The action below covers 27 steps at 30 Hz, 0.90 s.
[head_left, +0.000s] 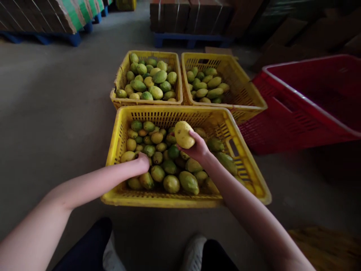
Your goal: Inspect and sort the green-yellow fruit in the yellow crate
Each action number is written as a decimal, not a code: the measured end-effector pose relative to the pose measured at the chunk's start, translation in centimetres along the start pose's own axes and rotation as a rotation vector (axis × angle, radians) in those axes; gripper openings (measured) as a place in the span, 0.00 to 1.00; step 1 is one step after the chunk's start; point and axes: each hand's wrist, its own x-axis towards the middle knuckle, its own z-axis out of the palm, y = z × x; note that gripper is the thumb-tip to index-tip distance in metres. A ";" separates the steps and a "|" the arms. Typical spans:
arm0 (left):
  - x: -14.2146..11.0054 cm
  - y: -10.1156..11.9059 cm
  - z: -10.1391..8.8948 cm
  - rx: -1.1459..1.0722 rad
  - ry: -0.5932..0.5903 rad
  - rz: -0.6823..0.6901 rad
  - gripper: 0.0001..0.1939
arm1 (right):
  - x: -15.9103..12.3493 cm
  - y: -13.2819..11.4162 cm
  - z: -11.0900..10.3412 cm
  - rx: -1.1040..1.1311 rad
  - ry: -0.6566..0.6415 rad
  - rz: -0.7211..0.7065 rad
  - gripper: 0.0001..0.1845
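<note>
My right hand [197, 147] is closed around a large yellow lemon [184, 134], held up over the front yellow crate [186, 203]. My left hand [143, 162] reaches down into the left part of that crate, among green and yellow lemons [157, 173]. Its fingers are turned away and hidden, so whether they grip a lemon cannot be made out. Larger green lemons [225, 162] lie along the crate's right side, partly behind my right wrist.
Behind stand two more yellow crates, the left one [113, 94] fuller of lemons than the right one [245, 88]. A red crate [282, 113] stands at the right. Blue pallets [186, 39] with stacked boxes [191, 17] line the back. My shoes [194, 250] are close to the front crate.
</note>
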 end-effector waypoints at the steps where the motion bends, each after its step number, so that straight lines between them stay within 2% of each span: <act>1: -0.4 -0.2 -1.0 0.016 -0.037 -0.016 0.31 | 0.0 0.1 0.0 -0.039 0.016 0.001 0.22; 3: -1.3 -0.5 -3.3 0.102 -0.115 -0.002 0.31 | 0.1 0.3 0.1 -0.108 0.040 -0.030 0.23; 4: -1.8 -0.8 -4.4 0.119 -0.103 0.073 0.32 | 0.2 0.4 0.1 -0.129 0.047 -0.057 0.24; 6: -2.5 -1.1 -6.2 0.046 -0.004 0.201 0.34 | 0.3 0.6 0.2 -0.137 0.058 -0.113 0.29; 8: -2.6 -1.1 -7.2 -0.159 0.169 0.298 0.34 | 0.3 0.7 0.4 -0.131 0.068 -0.160 0.34; 10: -2.3 -0.9 -7.3 -0.413 0.322 0.380 0.31 | 0.3 0.8 0.5 -0.135 0.072 -0.199 0.36; 12: -1.8 -0.6 -6.9 -0.625 0.401 0.435 0.28 | 0.4 0.8 0.6 -0.131 0.074 -0.236 0.37; 15: -1.3 -0.4 -6.4 -0.836 0.485 0.418 0.24 | 0.5 0.7 0.5 -0.111 0.112 -0.284 0.38; 18: -0.9 -0.6 -6.2 -0.973 0.654 0.414 0.24 | 0.7 0.7 0.4 -0.120 0.144 -0.312 0.39; 20: -0.6 -0.9 -6.0 -0.948 0.776 0.452 0.23 | 0.7 0.9 0.5 -0.162 0.147 -0.323 0.37; 23: -0.1 -1.3 -5.4 -0.704 0.882 0.516 0.22 | 0.6 1.4 0.7 -0.289 0.128 -0.385 0.39; 27: 0.3 -1.9 -4.6 -0.451 0.838 0.588 0.27 | 0.0 2.4 0.5 -0.567 0.086 -0.575 0.41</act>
